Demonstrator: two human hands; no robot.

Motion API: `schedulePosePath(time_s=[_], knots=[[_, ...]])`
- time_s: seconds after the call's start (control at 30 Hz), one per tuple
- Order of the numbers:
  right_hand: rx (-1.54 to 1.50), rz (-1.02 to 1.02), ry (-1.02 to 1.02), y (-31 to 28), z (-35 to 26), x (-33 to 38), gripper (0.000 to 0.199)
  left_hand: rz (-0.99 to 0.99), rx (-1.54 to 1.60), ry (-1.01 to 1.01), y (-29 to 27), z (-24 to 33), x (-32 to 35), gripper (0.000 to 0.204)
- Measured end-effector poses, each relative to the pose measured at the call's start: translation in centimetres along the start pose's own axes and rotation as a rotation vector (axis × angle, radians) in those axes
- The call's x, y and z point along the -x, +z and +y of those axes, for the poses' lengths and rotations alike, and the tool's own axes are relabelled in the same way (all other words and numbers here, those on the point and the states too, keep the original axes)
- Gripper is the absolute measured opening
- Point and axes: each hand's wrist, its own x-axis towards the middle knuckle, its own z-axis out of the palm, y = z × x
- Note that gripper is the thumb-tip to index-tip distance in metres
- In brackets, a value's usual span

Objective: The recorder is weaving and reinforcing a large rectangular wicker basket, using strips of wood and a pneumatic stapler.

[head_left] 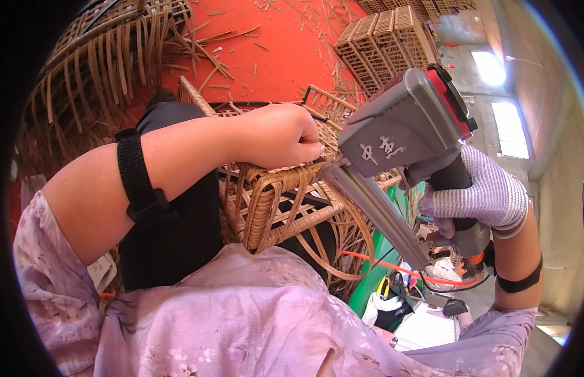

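A half-woven rattan basket (pixel 267 188) lies tilted across my lap, with loose strips curling from its near side. My bare left hand (pixel 286 135) is closed at its upper edge, fingers curled down; their inner side is hidden. In a striped white-and-purple glove, my right hand (pixel 477 191) grips the black handle of a grey pneumatic staple gun (pixel 392 125) with a red and black cap. Its nose meets the basket's edge close to my left fingertips, and the metal magazine slants down toward me. Whether the trigger is pressed cannot be seen.
An orange air hose (pixel 430 281) runs below the gun. More rattan work with hanging strips (pixel 103 69) stands at far left, and stacked woven baskets (pixel 386 47) at far right. Scraps litter the red floor (pixel 273 38). Bags (pixel 389 308) lie at lower right.
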Motion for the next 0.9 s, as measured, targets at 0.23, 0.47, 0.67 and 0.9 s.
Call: schedulePosePath(time_s=[0.23,0.47,0.67,0.9], knots=[[0.037,0.018,0.012,0.3,-0.5,-0.2,0.035,-0.004,0.05,-0.014,-0.1,0.2,0.1,0.025],[-0.154,0.032,-0.059,0.9,0.6,0.2,0.033,0.027,0.084,0.029,0.2,-0.4,-0.1,0.027],[-0.24,0.094,-0.131,0.0,1.5,1.6,0.045,0.019,0.021,0.042,0.1,-0.3,0.0,0.034],[-0.137,0.009,-0.055,0.5,1.7,0.3,0.038,0.018,0.056,0.057,0.4,-0.6,-0.2,0.04]])
